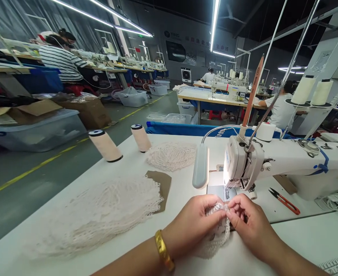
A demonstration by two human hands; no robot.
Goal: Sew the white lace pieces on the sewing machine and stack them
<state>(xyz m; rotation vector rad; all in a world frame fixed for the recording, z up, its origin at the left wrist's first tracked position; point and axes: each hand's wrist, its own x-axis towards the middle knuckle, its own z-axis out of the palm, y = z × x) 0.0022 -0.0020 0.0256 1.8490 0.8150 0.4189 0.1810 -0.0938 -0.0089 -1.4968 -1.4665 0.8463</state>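
Note:
My left hand (191, 224), with a gold bangle on its wrist, pinches a small piece of white net lace (219, 230) on the white table (301, 237). My right hand (250, 224) pinches the same piece from the right, fingers curled together. Both hands sit just in front of the needle area of a white sewing machine (286, 161). Part of the lace is hidden under my fingers.
A large pile of white net pieces (105, 212) lies to the left, a smaller pile (171, 155) behind it. Two thread cones (105, 145) lie on the table. Red snips (285, 201) lie right of the machine. A lamp (201, 165) hangs over the table. Other workers sit at far benches.

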